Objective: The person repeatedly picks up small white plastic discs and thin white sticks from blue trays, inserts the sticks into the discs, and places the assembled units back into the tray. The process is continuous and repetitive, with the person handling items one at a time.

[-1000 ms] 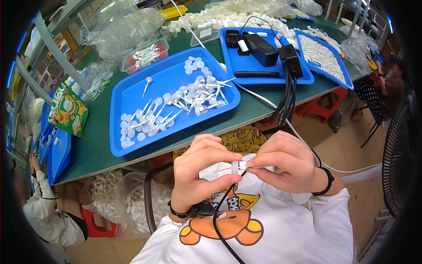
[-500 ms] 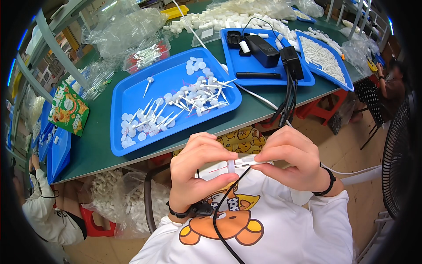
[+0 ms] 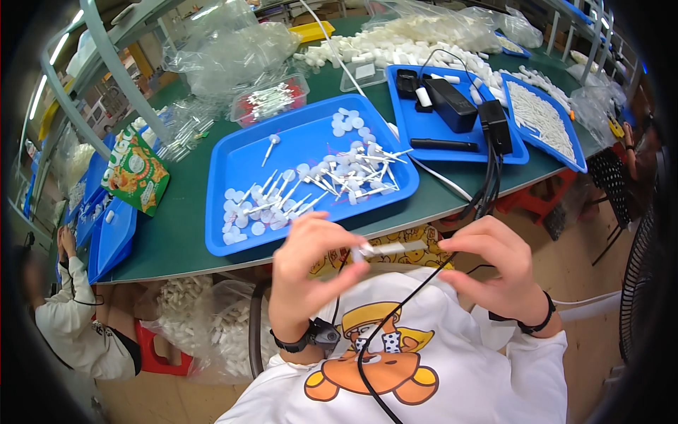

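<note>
My left hand [image 3: 311,263] pinches a small white part [image 3: 395,248] above my lap. The part has a round disc end at my fingertips and a pale stem pointing right; motion smears it. My right hand [image 3: 498,267] is apart from the stem's far end, thumb and fingers spread with nothing visible between them. Just beyond the left hand, a large blue tray [image 3: 240,166] lies on the table. It bears several similar disc-ended white sticks [image 3: 360,173] and loose translucent discs [image 3: 258,228]. A black cable [image 3: 395,314] hangs between my hands.
A second blue tray [image 3: 519,151] carries black devices and cables. Right of it, another tray [image 3: 580,161] holds thin white sticks. A clear box [image 3: 272,102], a green snack bag [image 3: 138,169] and piled white tubes [image 3: 395,48] are around. A co-worker [image 3: 78,318] sits at left; a fan stands at right.
My right hand has let go of the part and moved away to the right. My left hand keeps hold of it. The view has shifted, so the table appears farther right.
</note>
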Available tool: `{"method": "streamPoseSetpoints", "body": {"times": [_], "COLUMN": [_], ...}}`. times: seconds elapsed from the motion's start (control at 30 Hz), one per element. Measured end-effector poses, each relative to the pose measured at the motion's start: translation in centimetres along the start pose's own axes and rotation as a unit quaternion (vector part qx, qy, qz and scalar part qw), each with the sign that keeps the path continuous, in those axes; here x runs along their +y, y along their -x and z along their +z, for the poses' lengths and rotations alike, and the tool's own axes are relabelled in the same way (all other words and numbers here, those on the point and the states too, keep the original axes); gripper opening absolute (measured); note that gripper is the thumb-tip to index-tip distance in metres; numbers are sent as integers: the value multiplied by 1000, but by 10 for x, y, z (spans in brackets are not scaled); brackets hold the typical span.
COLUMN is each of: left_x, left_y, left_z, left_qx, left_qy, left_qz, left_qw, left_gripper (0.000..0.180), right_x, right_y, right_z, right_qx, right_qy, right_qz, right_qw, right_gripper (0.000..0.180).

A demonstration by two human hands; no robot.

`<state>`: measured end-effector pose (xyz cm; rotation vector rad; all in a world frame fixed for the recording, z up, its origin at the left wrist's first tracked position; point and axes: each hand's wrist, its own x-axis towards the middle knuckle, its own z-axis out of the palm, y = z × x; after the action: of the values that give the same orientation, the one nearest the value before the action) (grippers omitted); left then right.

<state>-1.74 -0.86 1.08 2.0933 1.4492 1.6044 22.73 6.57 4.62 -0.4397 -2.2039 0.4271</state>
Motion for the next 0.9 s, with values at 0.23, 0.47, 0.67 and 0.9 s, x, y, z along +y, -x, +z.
{"method": "streamPoseSetpoints", "body": {"times": [0.23, 0.47, 0.67, 0.9], "left_x": [-37, -41, -45, -35], "left_y": [6, 11, 13, 13], "left_z": [-36, -50, -52, -45], "left_qx": [273, 253, 232, 90], "left_qy": [-246, -303, -291, -420], "left_qz": [-131, -159, -154, -161], "left_qw": [921, 905, 915, 889], "left_gripper": [24, 25, 18, 14], "right_x": [2, 1, -1, -2], "right_y": [3, 2, 3, 1], "right_z": [-3, -2, -2, -1], "right_qx": [-58, -94, -113, -118], "right_qy": [12, 22, 36, 28], "right_qz": [19, 20, 23, 23], "right_qw": [998, 995, 993, 992], "right_gripper": [22, 16, 14, 11]}}
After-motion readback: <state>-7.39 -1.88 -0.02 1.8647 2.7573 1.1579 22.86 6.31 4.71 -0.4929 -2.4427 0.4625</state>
